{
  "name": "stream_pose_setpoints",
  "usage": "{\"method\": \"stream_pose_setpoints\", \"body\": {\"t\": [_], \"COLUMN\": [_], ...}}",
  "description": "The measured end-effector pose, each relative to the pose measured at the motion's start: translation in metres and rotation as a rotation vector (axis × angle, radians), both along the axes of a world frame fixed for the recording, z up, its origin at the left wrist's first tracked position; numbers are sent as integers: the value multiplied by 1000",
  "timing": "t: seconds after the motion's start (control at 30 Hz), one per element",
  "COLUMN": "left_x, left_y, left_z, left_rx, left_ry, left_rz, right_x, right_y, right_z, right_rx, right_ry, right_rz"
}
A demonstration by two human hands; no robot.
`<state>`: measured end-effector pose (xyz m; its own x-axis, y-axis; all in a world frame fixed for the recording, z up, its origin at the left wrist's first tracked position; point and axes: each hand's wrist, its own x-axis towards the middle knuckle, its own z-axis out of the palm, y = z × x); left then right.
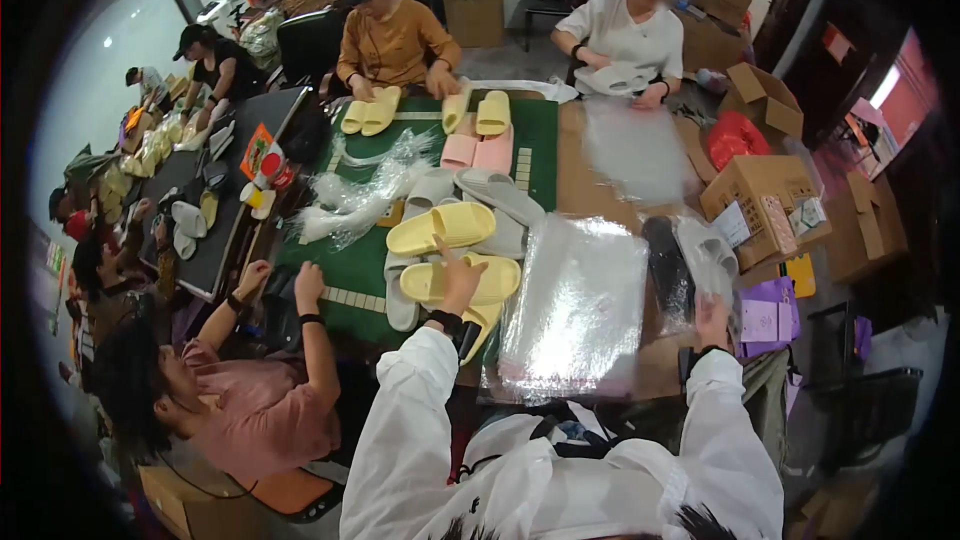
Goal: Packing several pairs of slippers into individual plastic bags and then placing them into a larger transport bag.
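My left hand rests over a yellow slipper, its index finger and thumb spread apart. Another yellow slipper lies just beyond it, and a third yellow slipper is partly under my wrist. Beneath them is a pile of grey slippers. On the right, my right hand is closed at the near end of a grey slipper that looks wrapped in clear plastic. A dark slipper in clear wrap lies beside it. Between my hands sits a stack of clear plastic bags.
Pink slippers and crumpled clear plastic lie on the green mat. Cardboard boxes and a purple package stand at right. Co-workers sit around the table; one is close on my left.
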<state>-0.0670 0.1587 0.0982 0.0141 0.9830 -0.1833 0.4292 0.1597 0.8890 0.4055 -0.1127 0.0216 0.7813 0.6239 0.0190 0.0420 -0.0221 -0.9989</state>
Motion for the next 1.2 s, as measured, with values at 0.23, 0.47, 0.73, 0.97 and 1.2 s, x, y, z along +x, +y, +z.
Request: {"method": "stream_pose_setpoints", "body": {"t": [0.23, 0.47, 0.73, 0.97, 1.2], "left_x": [-18, -2, 96, 178, 165], "left_y": [30, 20, -64, -129, -105], "left_z": [-41, 2, 55, -7, -57], "left_rx": [86, 180, -389, -510, 547], "left_ry": [86, -548, -1026, -997, 630], "left_rz": [-108, 134, -18, 104, -1005], "right_x": [-49, -64, -130, -174, -153], "right_y": [36, 23, -6, -25, -72], "right_z": [51, 14, -13, 16, 41], "right_rx": [-281, -270, -241, -252, -292], "right_ry": [918, 883, 752, 745, 593], "right_rz": [-6, -265, -275, -331, -296]}}
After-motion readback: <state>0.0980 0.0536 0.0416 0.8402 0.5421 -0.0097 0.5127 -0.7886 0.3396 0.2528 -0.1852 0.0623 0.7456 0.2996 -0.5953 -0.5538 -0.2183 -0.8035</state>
